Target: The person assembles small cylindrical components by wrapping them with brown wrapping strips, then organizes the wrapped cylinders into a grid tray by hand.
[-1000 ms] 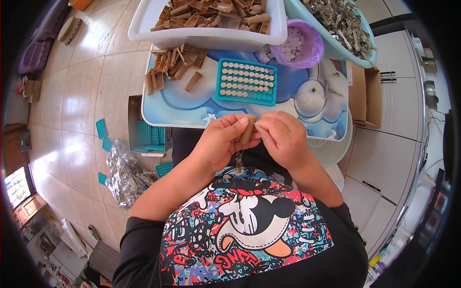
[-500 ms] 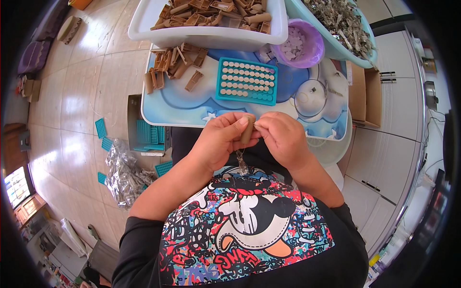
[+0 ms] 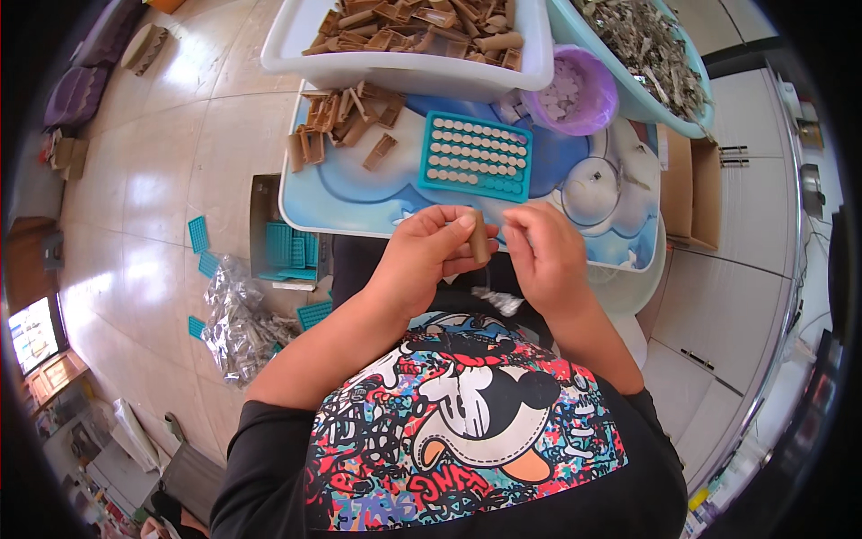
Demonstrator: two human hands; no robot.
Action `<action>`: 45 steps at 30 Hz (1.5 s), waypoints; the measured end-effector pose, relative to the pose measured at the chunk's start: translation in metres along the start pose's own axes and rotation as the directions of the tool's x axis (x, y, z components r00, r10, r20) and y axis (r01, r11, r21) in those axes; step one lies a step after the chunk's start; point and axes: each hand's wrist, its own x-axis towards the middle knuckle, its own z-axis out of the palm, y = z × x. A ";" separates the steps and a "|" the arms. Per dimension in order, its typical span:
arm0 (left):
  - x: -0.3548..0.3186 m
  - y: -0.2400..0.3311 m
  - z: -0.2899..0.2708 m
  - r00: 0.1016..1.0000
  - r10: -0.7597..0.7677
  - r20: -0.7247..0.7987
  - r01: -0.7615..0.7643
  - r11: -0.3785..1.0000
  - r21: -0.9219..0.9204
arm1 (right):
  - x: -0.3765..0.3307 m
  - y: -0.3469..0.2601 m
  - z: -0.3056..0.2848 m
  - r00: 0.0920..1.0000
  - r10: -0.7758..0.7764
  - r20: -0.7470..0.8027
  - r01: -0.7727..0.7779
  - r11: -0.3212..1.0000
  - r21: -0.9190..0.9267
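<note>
Watching through the head cam here. My left hand [image 3: 426,250] is clamped on a brown tube [image 3: 479,238], thumb on one side and fingers round the other, tube roughly upright and in front of the near edge of the tabletop [image 3: 359,193]. My right hand [image 3: 548,250] sits just beside it, apart from the tube, thumb and forefinger close together. Honestly can't tell if there's something thin between those tips; it's too small from up here.

Below the two of them there's a silver strip [image 3: 500,302], pretty blurry, and I can't see what's holding it up.

Tips for this bit: I'd let the left do the steadying, firm but not squeezing, since the tube looks hollow-ish and might flex (my guess). Do the fine stuff with right fingertips only, wrist loose, and pull gently in line rather than sideways. Watch that the strip doesn't snag on the shirt [image 3: 467,404].

Past the hands: teal tray [image 3: 501,186] of white discs [image 3: 476,154], a heap of brown parts [image 3: 346,121] left of it, purple bucket [image 3: 603,97] beyond its right corner.
</note>
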 end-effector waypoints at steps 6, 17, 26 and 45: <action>0.000 -0.011 0.000 0.991 0.100 -0.084 -0.093 0.992 0.085 | -0.008 -0.018 0.003 0.989 0.092 0.115 -0.072 0.982 -0.173; 0.006 0.077 -0.108 0.210 0.974 -0.089 -0.111 0.114 0.987 | -0.099 0.061 -0.127 0.557 0.685 0.469 -0.830 0.436 0.349; 0.020 0.106 -0.135 0.560 0.786 -0.262 0.102 0.249 0.963 | -0.247 0.201 -0.130 0.132 0.990 0.046 -0.984 0.136 -0.112; -0.018 0.091 -0.059 0.737 0.637 -0.227 -0.507 0.742 0.439 | -0.041 0.112 -0.066 0.940 0.252 -0.231 -0.334 0.823 -0.460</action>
